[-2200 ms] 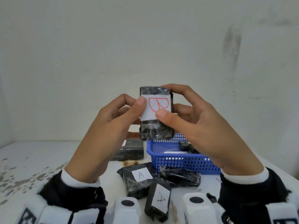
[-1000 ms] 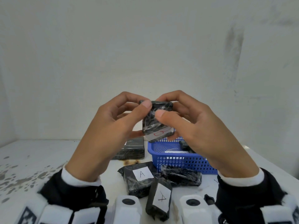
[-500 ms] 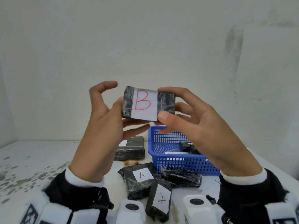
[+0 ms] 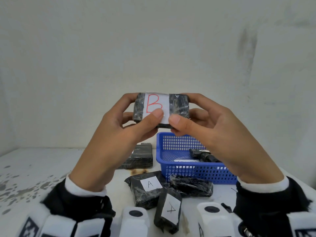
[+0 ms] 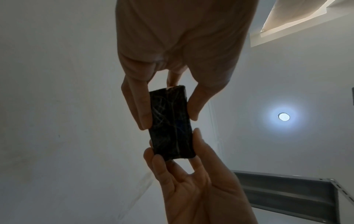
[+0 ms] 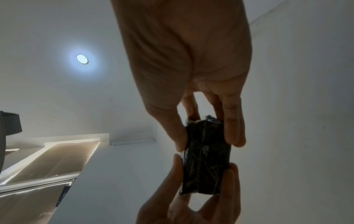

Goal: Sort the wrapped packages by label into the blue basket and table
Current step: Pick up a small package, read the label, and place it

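Since half a second ago, left hand [image 4: 119,127] has rejoined right hand [image 4: 203,127]; both pinch B-labelled package [image 4: 161,108] above blue basket [image 4: 196,171].

Black wrapped package w/ white B label [image 4: 161,107] held up between left hand [image 4: 119,132] & right hand [image 4: 210,129], above blue plastic mesh basket [image 4: 193,171] on white table [image 4: 42,168], two A-labelled black packages [image 4: 147,187] in front of basket, another black wrapped package [image 4: 138,157] left of it.
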Demonstrator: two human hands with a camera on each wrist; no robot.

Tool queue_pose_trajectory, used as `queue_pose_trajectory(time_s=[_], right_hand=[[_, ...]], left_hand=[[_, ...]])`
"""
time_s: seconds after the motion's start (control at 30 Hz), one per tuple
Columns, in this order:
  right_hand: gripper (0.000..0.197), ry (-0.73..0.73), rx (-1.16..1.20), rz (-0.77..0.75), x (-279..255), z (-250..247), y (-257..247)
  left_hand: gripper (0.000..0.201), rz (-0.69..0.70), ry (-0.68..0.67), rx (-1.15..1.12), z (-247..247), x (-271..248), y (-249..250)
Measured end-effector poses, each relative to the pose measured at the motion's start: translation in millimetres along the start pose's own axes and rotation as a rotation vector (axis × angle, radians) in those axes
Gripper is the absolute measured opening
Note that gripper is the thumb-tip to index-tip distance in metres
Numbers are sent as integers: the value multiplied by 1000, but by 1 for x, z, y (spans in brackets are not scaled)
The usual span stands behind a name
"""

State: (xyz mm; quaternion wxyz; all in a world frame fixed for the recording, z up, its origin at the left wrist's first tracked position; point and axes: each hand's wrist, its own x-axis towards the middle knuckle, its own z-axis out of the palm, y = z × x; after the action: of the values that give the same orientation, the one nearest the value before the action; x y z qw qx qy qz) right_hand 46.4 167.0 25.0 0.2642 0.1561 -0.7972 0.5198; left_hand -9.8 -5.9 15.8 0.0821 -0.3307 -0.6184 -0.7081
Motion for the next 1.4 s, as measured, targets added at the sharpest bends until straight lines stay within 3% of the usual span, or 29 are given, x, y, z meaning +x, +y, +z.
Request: queue_pose_trajectory(time_s=[0.3,0.5,0.57,0.73,0.9,1.0,1.07,1.17,1.4], right_hand=[[38,72,-6,4,6,4,9],[48,-45,-40,11,4,-10,12],[49,-45,-39,47,5,-15,17],[39,-3,-128,164,13,-27,43],[37,66,-266,368,35,-51,91],[48,-81,-406,436,46,-56,121],[42,-177,-471,479,53,-55,141],[26,-233,-499,551,61,-55,166],[22,-387,-524,579,76,-53,192]], left_hand=[[45,-25,35,54,1,1,-6],[42,-70,62,107,2,3,-11],[47,-101,58,167,1,6,-18],[87,-228,31,394,0,12,-41],[79,-324,39,506,-2,22,-58],[75,-427,-46,640,3,36,-76],[70,-457,-132,714,10,49,-90],[52,-434,-238,784,20,66,-115],[40,-403,-407,909,20,68,-164]])
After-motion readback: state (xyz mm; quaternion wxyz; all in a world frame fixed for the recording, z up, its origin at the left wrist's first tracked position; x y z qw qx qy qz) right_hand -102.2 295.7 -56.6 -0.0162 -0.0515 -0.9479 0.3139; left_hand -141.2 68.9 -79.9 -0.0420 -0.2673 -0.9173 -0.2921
